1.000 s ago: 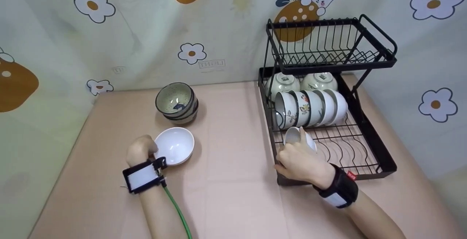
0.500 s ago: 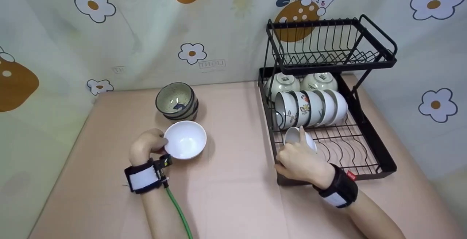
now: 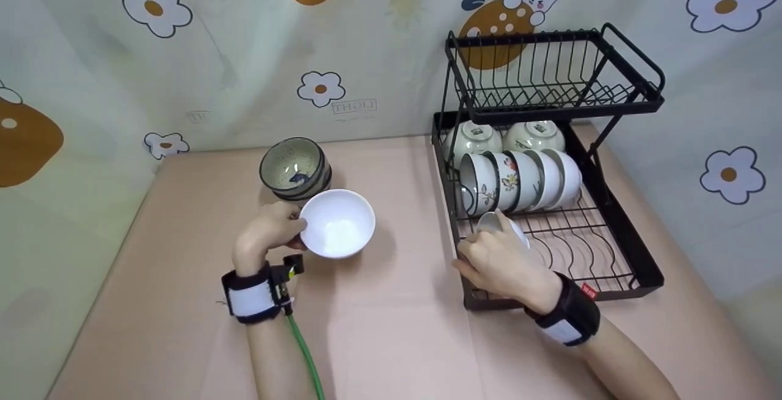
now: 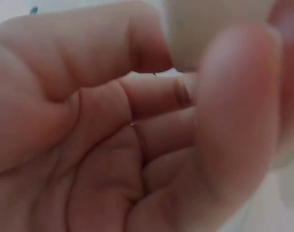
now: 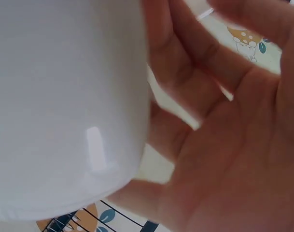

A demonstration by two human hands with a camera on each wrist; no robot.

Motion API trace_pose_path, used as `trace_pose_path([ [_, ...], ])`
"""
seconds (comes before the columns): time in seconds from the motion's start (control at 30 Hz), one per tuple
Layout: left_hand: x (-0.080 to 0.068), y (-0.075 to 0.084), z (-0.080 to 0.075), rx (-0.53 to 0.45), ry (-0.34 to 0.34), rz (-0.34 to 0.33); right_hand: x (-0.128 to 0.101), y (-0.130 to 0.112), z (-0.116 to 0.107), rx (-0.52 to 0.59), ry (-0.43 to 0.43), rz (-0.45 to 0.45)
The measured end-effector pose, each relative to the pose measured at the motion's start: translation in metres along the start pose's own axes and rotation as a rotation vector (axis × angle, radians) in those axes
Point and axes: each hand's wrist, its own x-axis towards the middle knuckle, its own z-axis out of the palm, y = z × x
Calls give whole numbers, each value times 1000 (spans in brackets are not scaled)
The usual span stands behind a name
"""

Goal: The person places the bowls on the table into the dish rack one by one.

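Note:
In the head view my left hand [image 3: 269, 232] pinches the near-left rim of a white bowl [image 3: 338, 224], its inside turned up toward the camera, with its shadow on the table below. A blurred part of this bowl shows past the thumb and fingers in the left wrist view. On the right, my right hand [image 3: 504, 262] lies over another white bowl [image 3: 519, 232], tilted on its side in the dish rack [image 3: 635, 259]. The right wrist view has the fingers [image 5: 178, 82] along that bowl's glossy side [image 5: 64, 111], with the thumb held apart from it.
Several patterned and white bowls [image 3: 510, 180] stand in a row on the rack's lower tier, with two upturned bowls [image 3: 473, 138] behind. An upper wire tier [image 3: 550, 98] overhangs them. Speckled stacked bowls [image 3: 296, 168] sit at the back left, by the curtain. A green cable [image 3: 302, 351] trails from the left wrist.
My left hand has lifted the white bowl and carried it right and slightly up in the head view. The right hand has shifted slightly left, with its thumb farther out.

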Motion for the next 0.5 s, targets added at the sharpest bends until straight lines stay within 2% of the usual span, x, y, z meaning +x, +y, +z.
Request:
trace_pose_path([
  [0.17,4,18,12,-5,2,51,2,2,1,12,91,99],
  [0.5,19,51,39,33,-35,148,5,8,-1,49,147,232],
])
